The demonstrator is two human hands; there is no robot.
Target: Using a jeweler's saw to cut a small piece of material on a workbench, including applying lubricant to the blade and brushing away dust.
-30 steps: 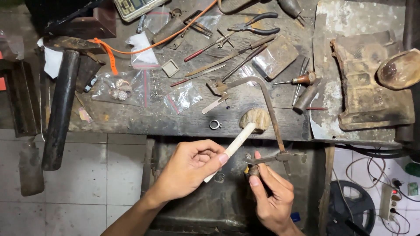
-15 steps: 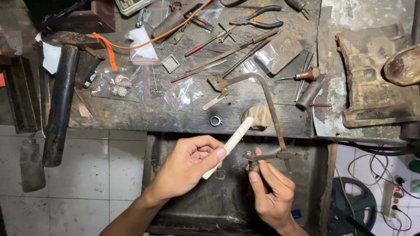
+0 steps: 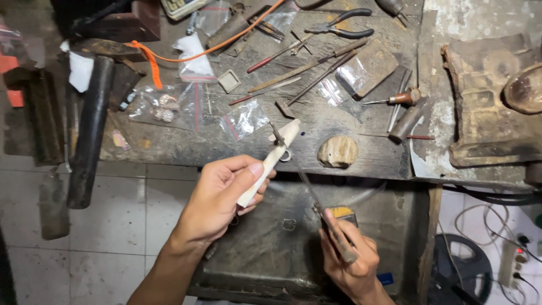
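- Left hand [image 3: 217, 197]: grip closed around the lower part of a pale stick [image 3: 270, 162], thumb laid along its side, fingers curled beneath.
- Pale stick rises out of the left grip up and to the right; its broad upper end lies over the front edge of the bench [image 3: 169, 144].
- A small metal ring [image 3: 284, 155] sits against the stick just above the left grip; cannot tell whether it is on the stick or lying on the bench behind.
- Right hand [image 3: 350, 260]: grip closed on the handle of a thin dark file [image 3: 305, 183], fingers wrapped, thumb on top.
- File runs from the right grip up and to the left; its tip meets the upper end of the stick, just above the left grip.
- Both hands are held off the bench, over a dark metal tray [image 3: 271, 248] beneath them.
- Just right of the stick's tip, on the bench edge: a rounded tan lump [image 3: 337, 151].
- Beyond the left grip, farther back on the bench: clear plastic bags [image 3: 169, 104] with small pieces inside, and a small square frame [image 3: 228, 81].
- Beyond the right grip, well apart: black-handled pliers [image 3: 341, 25], a wooden-handled awl [image 3: 398, 97], long thin rods.
- Left of the left grip, well apart: a dark cylindrical bar [image 3: 90, 130] hanging over the bench edge.
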